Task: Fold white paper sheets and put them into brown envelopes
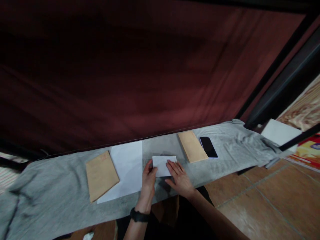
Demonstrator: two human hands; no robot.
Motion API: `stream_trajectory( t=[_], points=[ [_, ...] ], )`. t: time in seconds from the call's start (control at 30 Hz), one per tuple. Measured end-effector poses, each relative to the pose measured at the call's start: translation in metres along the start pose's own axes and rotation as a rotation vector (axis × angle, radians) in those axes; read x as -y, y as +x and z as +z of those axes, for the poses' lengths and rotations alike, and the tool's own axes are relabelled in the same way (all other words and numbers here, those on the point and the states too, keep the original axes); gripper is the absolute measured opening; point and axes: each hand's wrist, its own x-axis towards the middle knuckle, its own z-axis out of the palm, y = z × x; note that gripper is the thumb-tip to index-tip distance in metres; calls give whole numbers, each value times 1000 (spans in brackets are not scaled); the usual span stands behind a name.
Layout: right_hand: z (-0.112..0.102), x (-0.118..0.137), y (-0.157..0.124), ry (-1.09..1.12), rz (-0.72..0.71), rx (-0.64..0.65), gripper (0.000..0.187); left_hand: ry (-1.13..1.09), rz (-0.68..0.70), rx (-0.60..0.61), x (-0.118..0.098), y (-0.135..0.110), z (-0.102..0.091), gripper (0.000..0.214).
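A small white piece of paper [161, 165], seemingly folded, lies in front of me on the grey cloth. My left hand [149, 176] pinches its left edge between thumb and fingers. Across its right part my right hand [179, 176] rests with fingers stretched out flat. To the left are large white sheets of paper [128, 166], partly covered by a brown envelope [102, 175]. Another brown envelope or stack of envelopes [192, 146] lies to the right of my hands, with a phone [209, 147] beside it, its screen dark.
The grey cloth [60, 186] covers a long narrow surface running left to right. A dark red panel [150, 83] stands right behind it. At the right are a black frame post [282, 80], a white box-like object [280, 133] and a colourful package [310, 150] above the tiled floor [270, 200].
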Motion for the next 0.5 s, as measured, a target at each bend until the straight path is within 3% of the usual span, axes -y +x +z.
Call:
stream_trajectory(
  t=[0.07, 0.13, 0.23, 0.3, 0.4, 0.5],
  points=[
    [-5, 9, 7, 214, 108, -53, 47, -60, -11, 43, -8, -4, 7, 55],
    [-7, 15, 19, 517, 309, -162, 40, -131, -52, 60, -11, -9, 12, 55],
    [-8, 21, 36, 1054, 607, -336, 40, -131, -161, 14, -1, -17, 17, 52],
    [-6, 24, 42, 1341, 714, -397, 41, -102, -218, 52, 11, -22, 20, 51],
    [-1, 26, 39, 1518, 791, -415, 42, -124, -201, 151, 27, -25, 21, 52],
    [1, 17, 29, 1473, 859, -420, 41, -70, -116, 70, 31, -15, 9, 66]
  ],
)
